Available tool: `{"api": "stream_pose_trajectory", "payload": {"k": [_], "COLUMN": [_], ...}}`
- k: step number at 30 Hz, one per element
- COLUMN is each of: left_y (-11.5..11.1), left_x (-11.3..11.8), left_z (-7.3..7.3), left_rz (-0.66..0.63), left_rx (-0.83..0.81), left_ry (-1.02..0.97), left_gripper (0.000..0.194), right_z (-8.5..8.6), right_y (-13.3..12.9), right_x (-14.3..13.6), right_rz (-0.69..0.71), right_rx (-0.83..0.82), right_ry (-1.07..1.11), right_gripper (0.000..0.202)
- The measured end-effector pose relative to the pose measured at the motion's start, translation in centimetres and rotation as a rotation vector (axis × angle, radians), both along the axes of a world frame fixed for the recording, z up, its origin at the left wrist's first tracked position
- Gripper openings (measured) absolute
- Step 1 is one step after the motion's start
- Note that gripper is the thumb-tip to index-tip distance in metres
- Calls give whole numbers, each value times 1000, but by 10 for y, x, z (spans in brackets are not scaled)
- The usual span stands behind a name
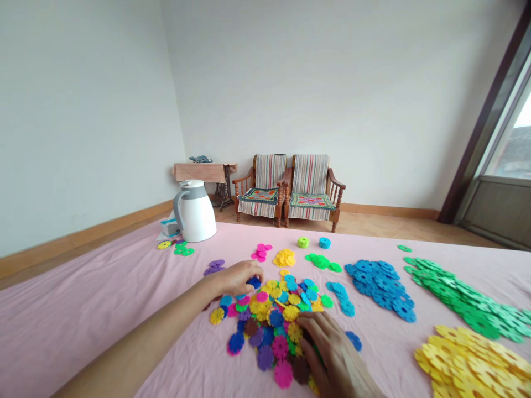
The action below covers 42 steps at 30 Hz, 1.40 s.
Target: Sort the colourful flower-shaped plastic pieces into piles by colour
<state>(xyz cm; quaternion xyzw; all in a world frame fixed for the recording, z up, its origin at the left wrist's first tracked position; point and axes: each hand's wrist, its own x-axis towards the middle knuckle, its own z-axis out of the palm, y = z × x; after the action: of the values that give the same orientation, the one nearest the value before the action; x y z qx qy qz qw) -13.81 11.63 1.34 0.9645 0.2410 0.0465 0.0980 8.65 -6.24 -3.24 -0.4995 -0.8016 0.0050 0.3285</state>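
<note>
A mixed pile of small plastic snowflake building discs lies on the pink cloth between my hands. At the pile's far left edge my left hand is closed, its curled fingers at a dark blue snowflake disc. My right hand rests palm down on the pile's near right side. Its fingers are stretched out and the thumb stands apart, over brown and yellow discs. Sorted beyond the pile are purple discs, pink discs, yellow discs, green discs and light blue discs.
Larger heaps of blue discs, green discs and yellow discs spread to the right. A white jug stands at the back left. Two short stacks, a lime stack and a blue stack, sit near the far edge.
</note>
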Motion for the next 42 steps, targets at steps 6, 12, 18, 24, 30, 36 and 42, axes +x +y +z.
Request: {"api": "stream_pose_trajectory", "payload": {"k": [6,12,18,24,30,36,42], "left_y": [18,32,12,-44,-92,-93,-78], "left_x": [1,2,-10,-37,-59,-54,-29], "left_z": [-10,-11,-2,22,16,-2,-12], "left_rz": [98,190,281,395,459,526,512], "left_rx": [49,75,95,-60,-32,-35,-33], "left_ry": [-53,-56,-176,-32,52,7,-58], "left_gripper": [27,25,38,26,27,32,30], "right_z": [0,2,2,3,5,5,3], "right_y": [0,0,-1,-1,-1,-3,-2], "right_x": [-1,0,0,0,-1,-2,-1], "right_rz": [1,6,8,-3,7,-7,1], "right_rx": [6,-29,-20,-37,-39,-53,-70], "right_ry": [13,10,27,34,39,39,52], "right_gripper": [23,19,24,22,21,21,21]}}
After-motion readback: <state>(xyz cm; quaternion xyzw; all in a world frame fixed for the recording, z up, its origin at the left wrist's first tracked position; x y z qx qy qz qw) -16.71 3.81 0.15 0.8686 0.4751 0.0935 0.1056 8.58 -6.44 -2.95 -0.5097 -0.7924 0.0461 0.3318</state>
